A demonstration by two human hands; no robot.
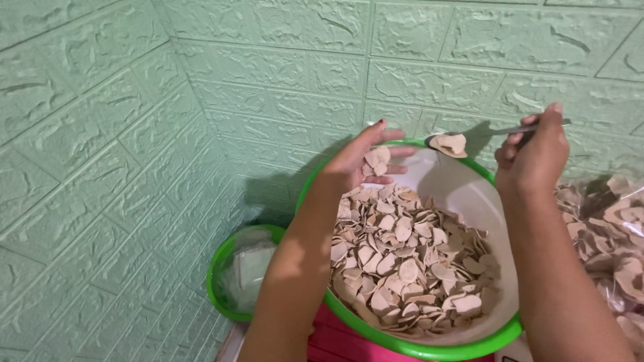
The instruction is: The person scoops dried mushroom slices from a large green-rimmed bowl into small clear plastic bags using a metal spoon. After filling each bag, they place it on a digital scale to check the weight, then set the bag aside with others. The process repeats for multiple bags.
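A big white bowl with a green rim is tilted against the wall and heaped with several pale beige raw crackers. My left hand hovers palm-up above the heap with a few crackers lying in it, fingers spread. My right hand grips the handle of a metal spoon. The spoon's bowl carries a cracker or two over the far rim, just right of my left fingertips.
A smaller green-rimmed bowl with clear plastic inside sits low left by the green brick-pattern wall. A clear bag of more crackers lies at the right. A pink surface shows under the big bowl.
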